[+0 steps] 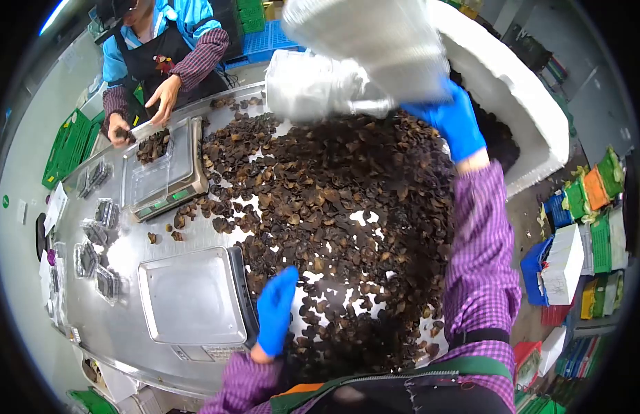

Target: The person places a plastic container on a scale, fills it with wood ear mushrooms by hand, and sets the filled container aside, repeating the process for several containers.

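Note:
My right hand (451, 121), in a blue glove, grips a stack of clear plastic containers (365, 41) over the far side of the table, smeared by motion. Below lies a wide heap of dark brown, curled pieces that look like wood ear mushrooms (334, 179). My left hand (277, 310), also blue-gloved, is held with fingers stretched out, nothing visible in it. It is between the heap's near left edge and a scale with a bare metal pan (192, 297).
Across the table a person's hands (167, 96) are at a second scale (196, 159) bearing a clear container with dark pieces. Several filled clear packs (107, 281) sit on the metal table (127, 324). A white foam box (541, 124) stands at the right; crates and bins (599, 248) lie beyond.

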Demonstrator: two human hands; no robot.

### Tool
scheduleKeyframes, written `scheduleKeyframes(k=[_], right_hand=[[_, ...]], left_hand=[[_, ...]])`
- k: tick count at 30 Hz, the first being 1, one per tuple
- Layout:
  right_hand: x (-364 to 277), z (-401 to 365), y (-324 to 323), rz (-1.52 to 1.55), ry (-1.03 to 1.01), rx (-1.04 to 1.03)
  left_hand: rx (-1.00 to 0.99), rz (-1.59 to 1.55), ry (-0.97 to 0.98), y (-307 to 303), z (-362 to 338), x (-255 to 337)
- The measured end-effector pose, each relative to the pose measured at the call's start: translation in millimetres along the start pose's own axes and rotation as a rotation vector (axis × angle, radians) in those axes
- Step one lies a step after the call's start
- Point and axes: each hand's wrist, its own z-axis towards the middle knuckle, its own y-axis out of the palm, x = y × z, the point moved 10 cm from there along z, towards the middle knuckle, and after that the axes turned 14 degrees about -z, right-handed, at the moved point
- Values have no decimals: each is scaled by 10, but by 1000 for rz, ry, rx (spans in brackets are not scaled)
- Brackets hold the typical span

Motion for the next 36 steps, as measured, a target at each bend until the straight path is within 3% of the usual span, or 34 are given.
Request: scheduleKeyframes(k=[1, 2, 3, 6, 9, 12, 13, 14, 15, 17, 18, 20, 22, 24, 26, 27, 29, 32, 34, 35, 36], right_hand=[[40, -297, -146, -79, -24, -54], [137, -665, -267, -23, 93, 7], [199, -1056, -417, -129, 85, 11], [596, -2341, -771, 22, 315, 158], [990, -3571, -1111, -9, 420, 330], [1192, -4533, -1301, -101, 544, 405], [1277, -4849, -1408, -117, 613, 413], [1329, -5070, -1470, -130, 677, 422], [1335, -5185, -1542, -127, 682, 418], [1362, -5465, -1556, -345, 894, 311], [1321, -5475, -1555, -349, 897, 310], [1020, -5178, -1675, -1181, 825, 164], [841, -4631, -1568, -1057, 466, 216], [521, -4027, -740, -1412, 273, -92], [617, -3728, -298, -1706, 285, -385], [619, -3606, -279, -1710, 275, -394], [835, -3508, -446, -1937, 479, -661], [880, -3509, -936, -1826, 568, -690], [1094, -3875, -1360, -2000, 914, -800], [1293, -4059, -1674, -1937, 848, -788], [1190, -3971, -1343, -1990, 798, -788]], left_hand=[[-77, -132, 39, 182, 188, 129], [-159, -181, -7, 363, 354, 224], [-223, -306, -75, 462, 525, 133], [-385, -642, -329, 989, 658, 72], [-668, -679, -332, 1543, 205, 97], [-745, -485, -364, 1571, -357, -290], [-729, -572, -498, 1517, -612, -456], [-841, -176, -304, 1405, -798, -695], [-730, -465, -540, 1286, -1037, -1095], [-656, -381, -759, 1167, -1531, -1085], [-633, -314, -828, 1080, -1680, -1128], [-706, -300, -738, 935, -1850, -1137], [-820, -154, -569, 845, -1936, -1185], [-919, -39, -558, 716, -2045, -1532], [-865, -54, -552, 711, -2026, -1533], [-819, -61, -550, 682, -1966, -1508], [-778, -59, -518, 593, -1866, -1297], [-610, -99, -531, 310, -1573, -1436], [-454, -182, -424, 215, -1239, -1262], [-394, -112, -341, 189, -1014, -1065], [-337, -37, -253, 177, -722, -845]])
